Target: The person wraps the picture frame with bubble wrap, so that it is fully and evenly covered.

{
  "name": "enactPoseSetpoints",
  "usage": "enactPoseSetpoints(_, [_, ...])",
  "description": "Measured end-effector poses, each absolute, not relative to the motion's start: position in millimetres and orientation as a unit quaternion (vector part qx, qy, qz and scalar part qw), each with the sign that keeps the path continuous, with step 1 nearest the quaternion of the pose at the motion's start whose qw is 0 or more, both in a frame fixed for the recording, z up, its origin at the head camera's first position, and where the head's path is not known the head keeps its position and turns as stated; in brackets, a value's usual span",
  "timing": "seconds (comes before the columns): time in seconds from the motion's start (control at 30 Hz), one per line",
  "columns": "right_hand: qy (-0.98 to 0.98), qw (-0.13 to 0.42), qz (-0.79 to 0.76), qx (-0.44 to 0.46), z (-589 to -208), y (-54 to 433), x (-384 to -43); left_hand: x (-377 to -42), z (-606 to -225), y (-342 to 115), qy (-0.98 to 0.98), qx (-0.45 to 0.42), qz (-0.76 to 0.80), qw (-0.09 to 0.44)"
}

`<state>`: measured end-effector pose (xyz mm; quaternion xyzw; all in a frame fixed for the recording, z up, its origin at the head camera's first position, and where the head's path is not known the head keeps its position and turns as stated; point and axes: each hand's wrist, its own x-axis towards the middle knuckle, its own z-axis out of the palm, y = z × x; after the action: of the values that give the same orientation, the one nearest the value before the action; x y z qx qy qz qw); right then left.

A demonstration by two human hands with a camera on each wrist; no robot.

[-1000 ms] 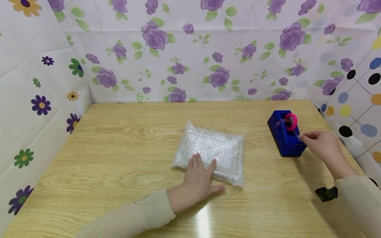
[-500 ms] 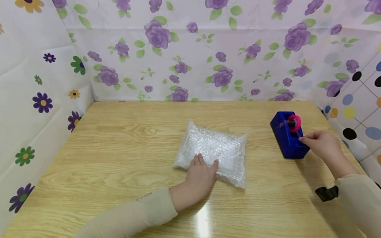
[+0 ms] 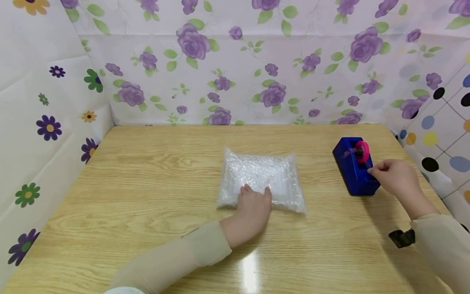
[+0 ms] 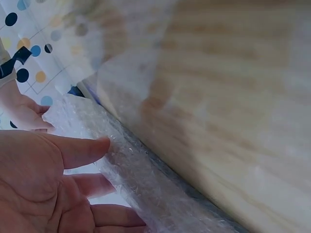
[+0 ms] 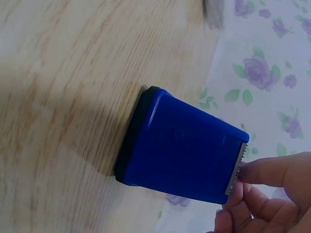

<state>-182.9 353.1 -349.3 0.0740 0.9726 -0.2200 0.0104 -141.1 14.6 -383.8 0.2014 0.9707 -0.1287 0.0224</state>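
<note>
A flat bubble-wrap package (image 3: pixel 262 169) with something whitish inside lies mid-table. My left hand (image 3: pixel 251 210) grips its near edge, fingertips on top. In the left wrist view the thumb of the left hand (image 4: pixel 58 189) touches the edge of the wrapped package (image 4: pixel 131 170). To the right stands a blue tape dispenser (image 3: pixel 354 171) with a pink-cored tape roll (image 3: pixel 363 152). At its front end my right hand (image 3: pixel 398 177) pinches the clear tape's end. The right wrist view has the fingers of the right hand (image 5: pixel 272 194) at the dispenser's serrated cutter (image 5: pixel 236 170).
The wooden table (image 3: pixel 154 175) carries both things. A flowered sheet (image 3: pixel 238 69) hangs behind it, with patterned sheets at both sides. A dark strap (image 3: pixel 402 238) sits at the right sleeve.
The package has turned so that its near edge lies straighter across the table. My left thumb has tucked in toward that edge. The right hand stays at the dispenser with the tape end.
</note>
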Motion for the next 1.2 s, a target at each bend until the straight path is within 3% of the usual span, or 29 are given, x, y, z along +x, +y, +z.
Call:
enactPoseSetpoints(0.6, [0.973, 0.026, -0.221, 0.065, -345, 356, -185, -159, -383, 28, 0.977, 0.153, -0.126, 0.075])
enactPoseSetpoints(1.03, [0.963, 0.055, -0.251, 0.077, -335, 354, -191, -160, -382, 29, 0.975, 0.153, -0.141, 0.074])
enactPoseSetpoints(1.2, [0.948, 0.106, -0.287, 0.088, -330, 358, -196, -159, -382, 28, 0.976, 0.151, -0.141, 0.062])
